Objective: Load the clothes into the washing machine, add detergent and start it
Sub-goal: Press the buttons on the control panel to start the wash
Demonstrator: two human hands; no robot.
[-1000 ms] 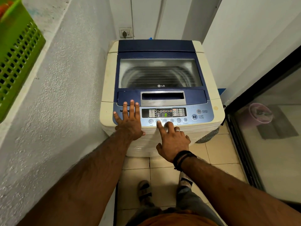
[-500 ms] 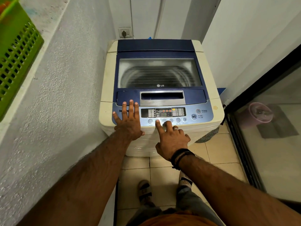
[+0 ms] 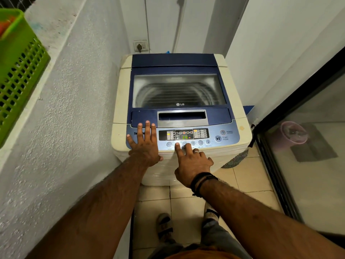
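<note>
A home laundry nook — a top-loading washing machine [image 3: 179,116] wedged between white plastered walls [image 3: 74,90], on a tiled floor [image 3: 186,202], beside a glass sliding door [image 3: 308,156].

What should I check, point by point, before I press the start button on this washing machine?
1. Lid closed: ok.
2. Power on, display lit: ok.
3. Right hand off the setting buttons: not ok, index finger rests on one.
4. Start/pause button free to reach: ok.
5. Left hand clear of the buttons: ok, flat on the panel's left end.
6. Clothes and detergent inside: cannot tell.
</note>
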